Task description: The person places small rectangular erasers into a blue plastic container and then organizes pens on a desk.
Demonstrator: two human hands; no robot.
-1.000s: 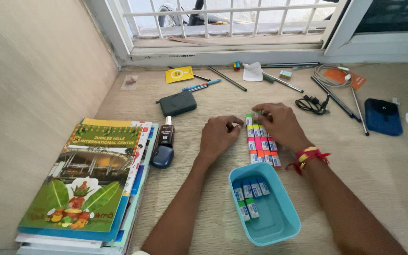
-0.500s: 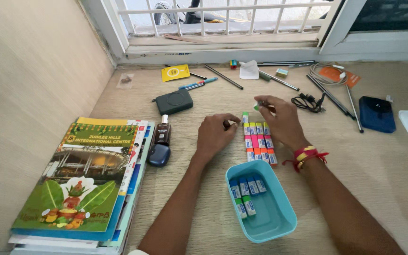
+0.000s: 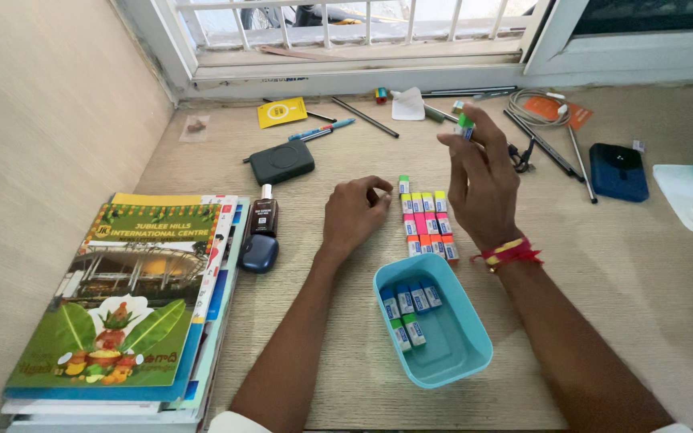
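Beige tabletop: right hand [image 3: 483, 172] pinches green eraser [image 3: 465, 121] above eraser rows [image 3: 424, 224].

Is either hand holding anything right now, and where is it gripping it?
The right hand pinches a small green eraser at its lower end between fingertips. The left hand rests curled on the table, apparently holding nothing.

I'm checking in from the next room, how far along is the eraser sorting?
Done: three colour rows of erasers on the table, plus one green one above. In hand: the right hand holds a green eraser aloft; the left hand rests beside the rows. Left: six in the blue tray.
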